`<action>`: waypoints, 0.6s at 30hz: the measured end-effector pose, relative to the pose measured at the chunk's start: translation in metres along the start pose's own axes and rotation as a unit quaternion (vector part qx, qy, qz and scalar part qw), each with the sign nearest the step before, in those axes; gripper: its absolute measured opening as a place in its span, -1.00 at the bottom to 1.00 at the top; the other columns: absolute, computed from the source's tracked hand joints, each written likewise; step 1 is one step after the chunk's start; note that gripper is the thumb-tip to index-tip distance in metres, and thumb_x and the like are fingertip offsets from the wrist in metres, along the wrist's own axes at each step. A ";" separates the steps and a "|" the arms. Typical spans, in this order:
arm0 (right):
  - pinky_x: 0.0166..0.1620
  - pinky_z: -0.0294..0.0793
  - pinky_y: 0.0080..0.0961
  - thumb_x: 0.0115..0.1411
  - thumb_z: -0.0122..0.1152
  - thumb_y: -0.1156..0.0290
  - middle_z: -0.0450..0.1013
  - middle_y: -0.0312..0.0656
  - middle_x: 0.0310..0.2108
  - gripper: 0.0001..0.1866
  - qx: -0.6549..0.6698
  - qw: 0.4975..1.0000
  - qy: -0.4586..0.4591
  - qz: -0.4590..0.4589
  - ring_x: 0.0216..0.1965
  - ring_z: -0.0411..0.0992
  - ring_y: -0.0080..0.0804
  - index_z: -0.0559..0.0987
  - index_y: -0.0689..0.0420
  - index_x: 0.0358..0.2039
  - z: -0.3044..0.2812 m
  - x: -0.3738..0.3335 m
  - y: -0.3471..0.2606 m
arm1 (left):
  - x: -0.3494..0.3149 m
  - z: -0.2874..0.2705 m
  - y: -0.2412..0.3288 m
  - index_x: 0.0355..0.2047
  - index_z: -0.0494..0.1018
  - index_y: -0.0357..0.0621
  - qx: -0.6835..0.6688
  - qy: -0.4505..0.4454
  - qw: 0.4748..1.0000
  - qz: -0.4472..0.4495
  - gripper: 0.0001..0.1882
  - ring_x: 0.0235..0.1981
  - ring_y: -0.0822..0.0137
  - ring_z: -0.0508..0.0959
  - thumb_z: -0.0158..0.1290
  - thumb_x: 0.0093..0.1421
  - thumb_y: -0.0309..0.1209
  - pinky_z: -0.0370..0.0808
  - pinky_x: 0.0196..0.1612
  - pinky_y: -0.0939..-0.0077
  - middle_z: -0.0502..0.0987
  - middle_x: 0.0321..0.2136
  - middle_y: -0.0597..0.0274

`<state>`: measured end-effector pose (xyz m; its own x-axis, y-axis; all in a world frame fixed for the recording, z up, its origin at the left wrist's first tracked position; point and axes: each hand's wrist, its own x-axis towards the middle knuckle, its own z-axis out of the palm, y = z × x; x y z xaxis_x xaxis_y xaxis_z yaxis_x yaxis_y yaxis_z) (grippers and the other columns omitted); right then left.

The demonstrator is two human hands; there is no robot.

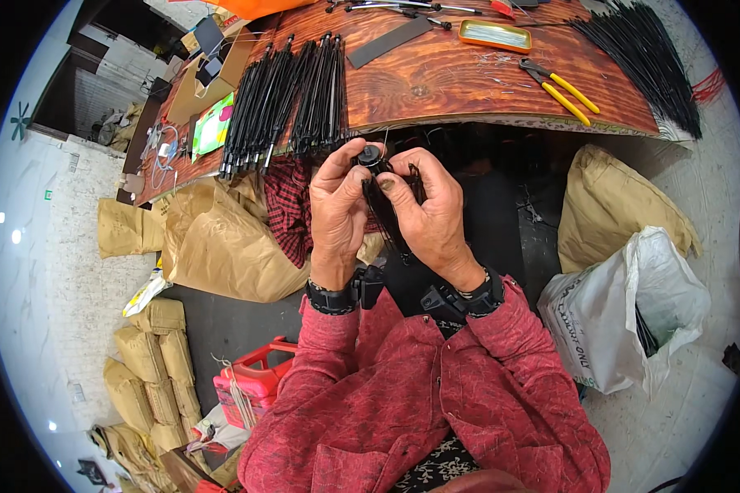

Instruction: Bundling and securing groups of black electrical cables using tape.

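My left hand [338, 201] pinches the round black cap of a black umbrella frame [372, 156] between thumb and fingers. Thin dark ribs hang down from this cap between my palms. Beside it, my right hand [432, 209] is closed on the ribs near the cap, thumb pressed against them. A thin wire end sticks up just above the cap. Both hands are held in front of the near edge of the wooden table [419, 90]. Part of the frame is hidden behind my fingers.
Bundles of black umbrella frames [259, 107] lie at the table's left. Yellow-handled pliers [563, 89], a tin of thin wires [495, 35] and a grey strip [389, 41] lie on top. Black rods [645, 62] are piled far right. Brown sacks [230, 238] and a white sack [588, 316] flank me.
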<state>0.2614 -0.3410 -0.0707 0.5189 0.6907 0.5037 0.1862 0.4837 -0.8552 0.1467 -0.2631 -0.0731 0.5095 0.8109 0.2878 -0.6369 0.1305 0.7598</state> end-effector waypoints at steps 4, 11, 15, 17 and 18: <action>-0.31 0.37 -0.68 0.28 0.25 0.50 0.41 -0.34 -0.41 -0.87 0.007 1.000 -0.002 0.021 -0.39 0.34 -0.68 0.48 0.25 -0.28 -0.001 -0.003 0.000 | -0.002 -0.001 -0.002 0.08 0.47 -0.34 0.014 -0.008 1.000 0.009 -0.61 -0.03 0.33 0.58 0.16 0.22 -0.61 0.51 0.06 0.53 0.58 -0.01 -0.02; -0.32 0.39 -0.62 0.26 0.25 0.50 0.42 -0.28 -0.40 -0.88 0.038 0.998 -0.003 0.051 -0.40 0.37 -0.59 0.49 0.25 -0.29 -0.001 -0.004 -0.003 | -0.005 0.000 -0.005 0.09 0.46 -0.33 0.026 -0.002 0.999 0.030 -0.60 -0.07 0.37 0.60 0.16 0.22 -0.61 0.52 0.02 0.57 0.59 -0.03 -0.02; -0.34 0.43 -0.47 0.22 0.26 0.50 0.44 -0.12 -0.42 -0.86 0.051 0.997 0.007 0.065 -0.45 0.43 -0.37 0.48 0.26 -0.32 0.001 -0.005 -0.008 | -0.006 0.004 -0.007 0.09 0.45 -0.33 0.041 0.007 0.998 0.051 -0.61 -0.09 0.35 0.60 0.15 0.25 -0.59 0.53 0.02 0.55 0.60 -0.05 -0.02; -0.34 0.43 -0.48 0.22 0.27 0.50 0.44 -0.13 -0.42 -0.86 0.050 0.997 0.014 0.064 -0.45 0.43 -0.38 0.48 0.27 -0.33 0.002 -0.005 -0.009 | -0.006 0.009 -0.007 0.08 0.45 -0.33 0.046 0.012 0.997 0.060 -0.64 -0.09 0.34 0.61 0.14 0.27 -0.57 0.53 0.02 0.53 0.61 -0.06 -0.02; -0.34 0.43 -0.48 0.22 0.27 0.50 0.44 -0.13 -0.42 -0.86 0.050 0.997 0.015 0.064 -0.45 0.43 -0.38 0.48 0.27 -0.33 0.001 -0.005 -0.009 | -0.006 0.010 -0.007 0.07 0.46 -0.33 0.049 0.015 0.997 0.064 -0.65 -0.10 0.33 0.61 0.13 0.28 -0.56 0.53 0.02 0.51 0.61 -0.07 -0.02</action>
<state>0.2563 -0.3482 -0.0651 0.5577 0.7344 0.3869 0.0345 0.4452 -0.8948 0.1538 -0.2744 -0.0746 0.4097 0.8340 0.3695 -0.6349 -0.0301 0.7720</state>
